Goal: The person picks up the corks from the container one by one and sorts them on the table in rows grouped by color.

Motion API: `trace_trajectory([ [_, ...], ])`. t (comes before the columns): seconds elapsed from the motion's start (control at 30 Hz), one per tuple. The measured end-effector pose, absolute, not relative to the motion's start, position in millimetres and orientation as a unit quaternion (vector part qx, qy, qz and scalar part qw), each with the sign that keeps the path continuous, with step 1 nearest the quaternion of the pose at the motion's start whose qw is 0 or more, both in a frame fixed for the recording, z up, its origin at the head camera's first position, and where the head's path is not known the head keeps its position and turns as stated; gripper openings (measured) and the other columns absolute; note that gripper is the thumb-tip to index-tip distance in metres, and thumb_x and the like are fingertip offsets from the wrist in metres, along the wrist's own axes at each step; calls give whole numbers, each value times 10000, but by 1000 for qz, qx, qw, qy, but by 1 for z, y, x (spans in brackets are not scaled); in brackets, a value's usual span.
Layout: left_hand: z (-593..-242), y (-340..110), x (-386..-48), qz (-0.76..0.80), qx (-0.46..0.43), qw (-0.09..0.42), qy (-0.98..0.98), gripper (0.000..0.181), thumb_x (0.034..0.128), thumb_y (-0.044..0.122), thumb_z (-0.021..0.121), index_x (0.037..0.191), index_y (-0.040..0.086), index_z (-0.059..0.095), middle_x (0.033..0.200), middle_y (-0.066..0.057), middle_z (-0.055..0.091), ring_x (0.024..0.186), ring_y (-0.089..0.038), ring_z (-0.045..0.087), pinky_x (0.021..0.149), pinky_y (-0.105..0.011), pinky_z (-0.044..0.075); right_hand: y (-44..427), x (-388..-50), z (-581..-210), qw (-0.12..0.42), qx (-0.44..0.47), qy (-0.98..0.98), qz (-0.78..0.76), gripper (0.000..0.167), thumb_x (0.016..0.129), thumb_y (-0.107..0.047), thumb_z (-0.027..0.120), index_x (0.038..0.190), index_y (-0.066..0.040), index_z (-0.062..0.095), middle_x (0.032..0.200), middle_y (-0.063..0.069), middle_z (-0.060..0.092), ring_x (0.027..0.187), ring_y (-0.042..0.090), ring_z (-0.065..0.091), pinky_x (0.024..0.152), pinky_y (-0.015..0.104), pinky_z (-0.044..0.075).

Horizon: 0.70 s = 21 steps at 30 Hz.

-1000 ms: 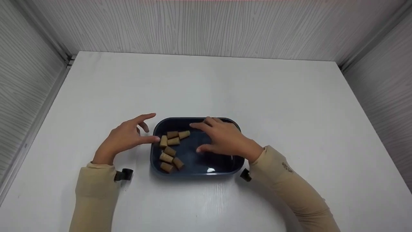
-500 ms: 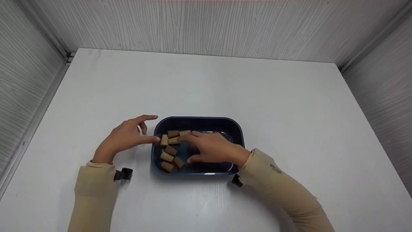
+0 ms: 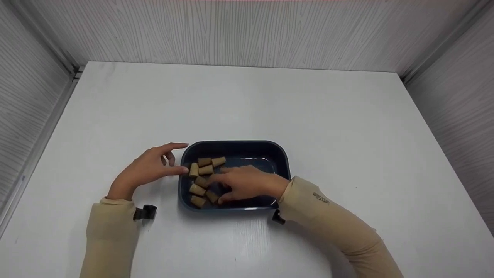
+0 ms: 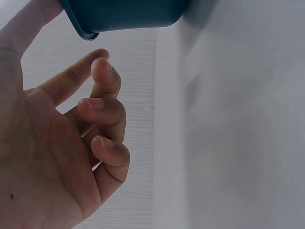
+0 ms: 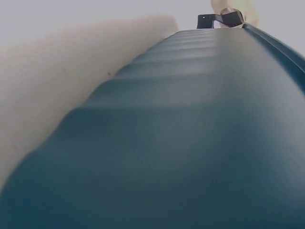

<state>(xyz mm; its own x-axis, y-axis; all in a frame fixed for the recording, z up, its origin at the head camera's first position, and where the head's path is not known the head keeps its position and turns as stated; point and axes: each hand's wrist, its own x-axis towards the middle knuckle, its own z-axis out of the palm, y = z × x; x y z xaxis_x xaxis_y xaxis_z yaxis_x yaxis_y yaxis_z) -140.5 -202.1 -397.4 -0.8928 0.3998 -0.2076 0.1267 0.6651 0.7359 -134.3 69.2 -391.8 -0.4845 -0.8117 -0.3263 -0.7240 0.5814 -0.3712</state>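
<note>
two beige fabric sleeves (image 3: 110, 231) and two small black wrist devices (image 3: 146, 212) flank the near corners of one dark blue, rounded rectangular tray (image 3: 239, 146). the right hand (image 3: 247, 183) crosses the tray's right side, hiding some of its floor, thumb and forefinger apart over the corks. eight tapered brown corks (image 3: 197, 189) lie inside the tray's left part. the left hand (image 3: 144, 168) has its thumb at the tray's left rim, forefinger stretched, other fingers loosely bent, holding nothing. beyond the tray, white tabletop (image 3: 247, 100) runs to its far edge, below a grey wood-grain wall (image 3: 247, 31).
</note>
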Motion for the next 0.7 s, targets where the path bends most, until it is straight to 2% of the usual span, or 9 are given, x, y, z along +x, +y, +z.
trace_trajectory([
  [0.27,-398,-202,-141,402,150,193,882,649,841,418,732,1419,251,488,896,-36,532,718,-161,466,608,-269,400,67,-135,-396,281,-431,851,-104,505,920,-404,641,1395,-325,490,945,-12,568,820,134,501,669,300,400],
  [0.7,-402,-204,-141,415,151,197,876,652,853,403,723,1436,269,463,920,-44,547,700,-155,462,609,-281,410,65,-135,-398,269,-431,852,-126,439,930,-280,652,1355,-283,545,924,-6,610,777,114,520,627,263,392],
])
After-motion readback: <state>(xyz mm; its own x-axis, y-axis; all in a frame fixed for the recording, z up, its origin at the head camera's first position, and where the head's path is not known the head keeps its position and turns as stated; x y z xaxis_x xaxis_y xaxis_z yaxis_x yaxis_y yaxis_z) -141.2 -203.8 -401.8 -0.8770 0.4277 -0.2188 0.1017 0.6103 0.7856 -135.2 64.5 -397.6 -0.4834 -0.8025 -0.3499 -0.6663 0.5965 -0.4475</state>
